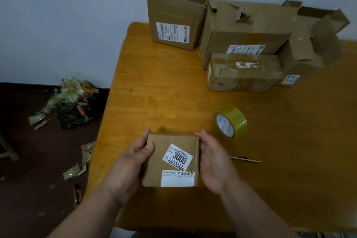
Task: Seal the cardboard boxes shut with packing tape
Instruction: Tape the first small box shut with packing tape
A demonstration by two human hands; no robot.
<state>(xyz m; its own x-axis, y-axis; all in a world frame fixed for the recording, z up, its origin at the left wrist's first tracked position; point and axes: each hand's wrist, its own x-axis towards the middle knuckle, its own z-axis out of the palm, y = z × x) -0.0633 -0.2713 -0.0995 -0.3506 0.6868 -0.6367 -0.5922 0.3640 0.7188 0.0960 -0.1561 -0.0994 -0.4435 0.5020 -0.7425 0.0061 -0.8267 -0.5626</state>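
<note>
A small flat cardboard box [154,168] with white labels, one reading 3005, lies near the front edge of the wooden table [166,91]. My left hand [131,162] grips its left side, thumb on top and fingers curled round the far corner. My right hand [214,162] lies against its right side with straight fingers. A roll of clear yellowish packing tape [230,121] stands on edge just right of the box.
A thin blade-like tool [245,159] lies right of my right hand. Several other cardboard boxes stand at the back: an open upright one [177,15], a torn large one [247,25], a taped small one [243,72]. Tape scraps and a black bag [71,102] litter the floor at left.
</note>
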